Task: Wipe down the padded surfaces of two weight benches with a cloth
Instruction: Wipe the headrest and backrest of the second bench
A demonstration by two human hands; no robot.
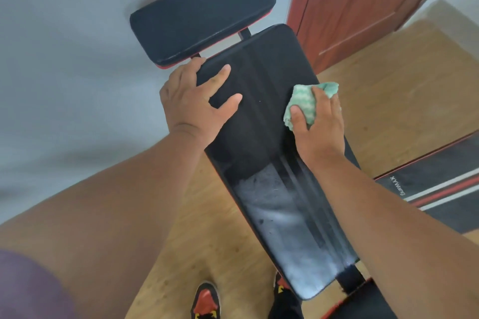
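Observation:
A black padded weight bench runs up the middle of the head view; its long back pad (pixel 259 137) shows a pale, dusty patch near the bottom. A shorter black pad (pixel 202 8) with red trim sits crosswise beyond its far end. My left hand (pixel 191 103) grips the long pad's upper left edge, with the thumb and a finger lying on top. My right hand (pixel 318 124) presses a bunched green-and-white cloth (pixel 303 101) against the pad's right edge, fingers curled over it.
A grey wall lies to the left and a reddish-brown door (pixel 357 8) stands at the upper right. A second black bench pad (pixel 445 189) with red and white stripes lies at the right on the wooden floor. My red-and-black shoes (pixel 207 300) stand below the bench.

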